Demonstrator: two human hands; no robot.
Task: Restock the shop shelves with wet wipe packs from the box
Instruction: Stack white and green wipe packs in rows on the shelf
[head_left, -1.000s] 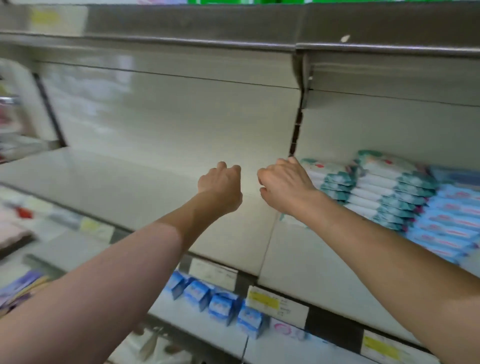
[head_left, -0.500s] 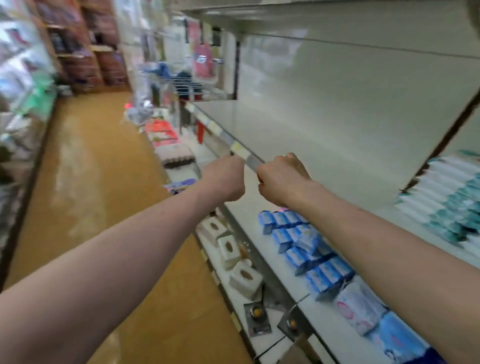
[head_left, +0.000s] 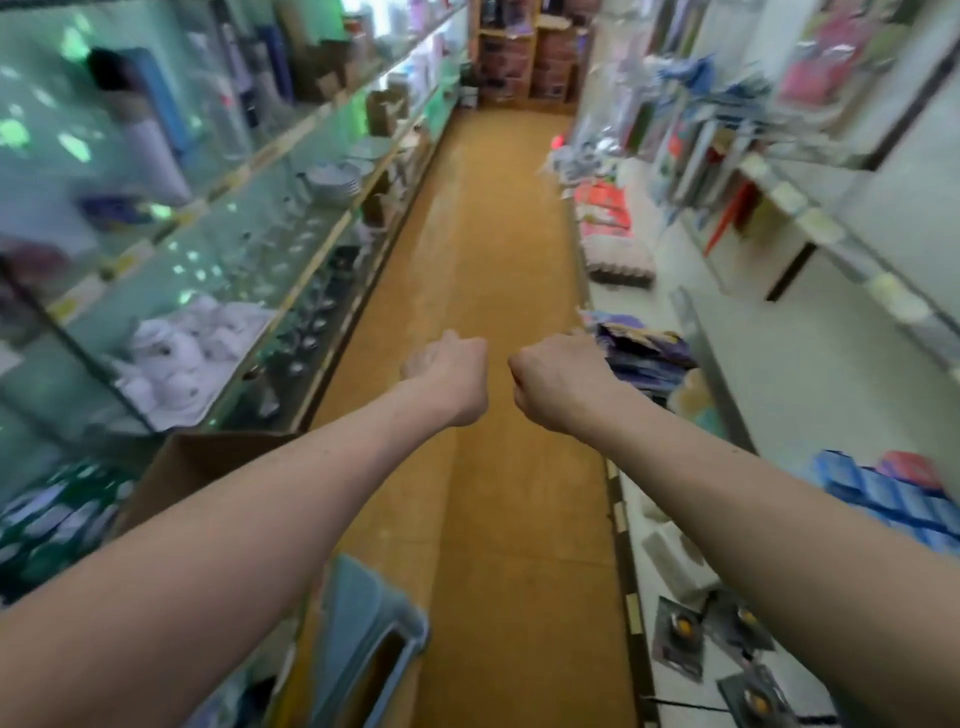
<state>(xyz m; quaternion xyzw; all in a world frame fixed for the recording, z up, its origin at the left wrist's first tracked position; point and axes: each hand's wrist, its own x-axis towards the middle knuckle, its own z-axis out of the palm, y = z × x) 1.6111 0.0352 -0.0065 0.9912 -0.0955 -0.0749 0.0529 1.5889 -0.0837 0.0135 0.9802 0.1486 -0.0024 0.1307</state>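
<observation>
Head view, down a narrow shop aisle. Nearest, low at left: a blue-grey plastic stool (head_left: 363, 618), smooth and rounded, with a slot in its top. Just beyond it, a brown cardboard box (head_left: 208, 462) with a raised flap. Left of the flap, blurred green-and-white packs (head_left: 57, 519), too smeared to tell whether inside the box or on the low shelf.

Mid-frame, over the bare yellow-brown floor (head_left: 509, 260): left hand (head_left: 452, 374) and right hand (head_left: 556, 384), bare arms outstretched, side by side and just apart. Fingers of each curled tight into a fist, clamped on nothing. Packs and box well apart from both fists, down beside the left forearm.

At right, a white shelf (head_left: 805, 374) with glossy blue packets (head_left: 883, 493) beside the right forearm and a purple stack (head_left: 639, 353) just past the right fist. At left, glass shelves (head_left: 218, 249) with white china (head_left: 182, 353). Farther back, blurred goods on both sides.
</observation>
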